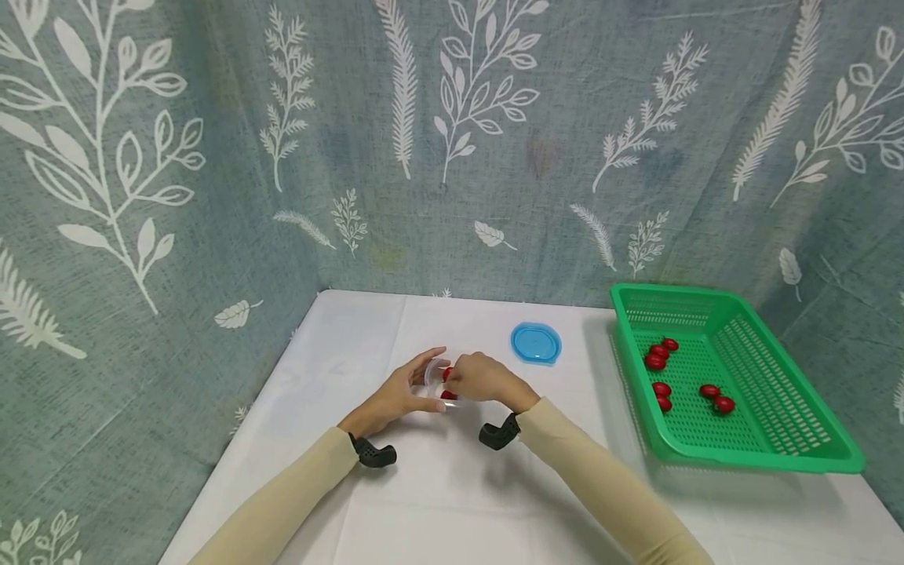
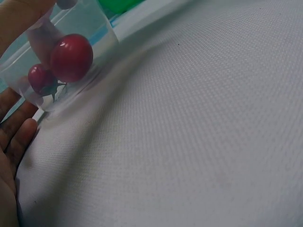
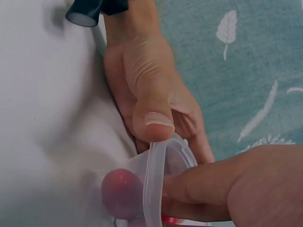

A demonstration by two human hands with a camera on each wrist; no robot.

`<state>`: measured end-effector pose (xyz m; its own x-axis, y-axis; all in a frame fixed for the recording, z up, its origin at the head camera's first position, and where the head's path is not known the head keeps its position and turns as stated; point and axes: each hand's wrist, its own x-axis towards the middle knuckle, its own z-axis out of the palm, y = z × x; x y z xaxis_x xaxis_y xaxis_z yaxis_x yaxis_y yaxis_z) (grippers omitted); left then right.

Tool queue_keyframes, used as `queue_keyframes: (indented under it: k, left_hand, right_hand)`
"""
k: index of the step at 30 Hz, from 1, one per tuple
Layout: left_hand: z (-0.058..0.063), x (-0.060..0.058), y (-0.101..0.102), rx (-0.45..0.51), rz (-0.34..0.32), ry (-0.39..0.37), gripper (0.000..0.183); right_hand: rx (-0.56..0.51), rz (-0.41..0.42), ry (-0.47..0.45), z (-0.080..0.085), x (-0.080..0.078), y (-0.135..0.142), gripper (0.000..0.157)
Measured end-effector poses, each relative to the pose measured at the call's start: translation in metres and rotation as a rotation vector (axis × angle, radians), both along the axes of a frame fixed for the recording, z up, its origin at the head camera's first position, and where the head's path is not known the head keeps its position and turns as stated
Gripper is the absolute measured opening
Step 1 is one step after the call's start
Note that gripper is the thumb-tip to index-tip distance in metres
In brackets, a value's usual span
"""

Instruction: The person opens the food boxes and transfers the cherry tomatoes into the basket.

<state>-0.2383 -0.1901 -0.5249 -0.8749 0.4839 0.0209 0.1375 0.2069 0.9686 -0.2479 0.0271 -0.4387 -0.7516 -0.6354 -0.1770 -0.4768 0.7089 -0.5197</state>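
My left hand point(image 1: 397, 398) holds a clear plastic container point(image 1: 432, 378), thumb at its rim and fingers round the far side. The container tilts, its mouth facing my right hand point(image 1: 487, 378). Fingers point(image 3: 199, 189) of the right hand reach in through the mouth. Inside are red cherry tomatoes: a larger one point(image 2: 72, 57) by a right fingertip and a smaller one point(image 2: 40, 78) with a green stem. Whether the right fingers pinch a tomato, I cannot tell. The container's blue lid point(image 1: 536, 343) lies flat on the table, beyond the right hand.
On the right of the white-covered table point(image 1: 417, 502) stands a green plastic basket point(image 1: 749, 457). Several cherry tomatoes point(image 1: 655, 362) lie in it, mostly along its left side. A patterned grey-green cloth point(image 1: 537, 227) hangs behind the table and at both sides.
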Motion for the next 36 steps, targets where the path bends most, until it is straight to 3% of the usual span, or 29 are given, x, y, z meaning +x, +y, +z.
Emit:
queue_keyframes:
  k: [4,8,18,23,30,36]
  left_hand:
    - [0.000,-0.001,0.001,-0.001,-0.003,0.005,0.104]
    - [-0.001,-0.001,0.001,-0.005,-0.006,0.000,0.105]
    - [-0.001,-0.001,0.000,0.023,-0.011,-0.015,0.102]
    - [-0.001,-0.002,-0.001,0.002,-0.003,-0.016,0.102]
    - [0.000,-0.002,-0.002,-0.013,0.016,-0.013,0.101]
    - [-0.001,-0.001,-0.001,-0.005,0.006,-0.007,0.102]
  right_hand:
    - [0.080,0.018,0.045,0.001,0.002,-0.003,0.019]
    - [0.118,0.030,0.069,0.002,0.004,-0.005,0.017]
    - [0.000,-0.051,0.046,-0.002,0.004,-0.002,0.010]
    - [-0.074,-0.081,0.039,-0.005,0.003,0.001,0.016]
    - [-0.183,-0.183,-0.026,-0.011,0.000,0.004,0.032]
    - [-0.106,-0.150,-0.001,-0.011,0.001,0.002,0.017]
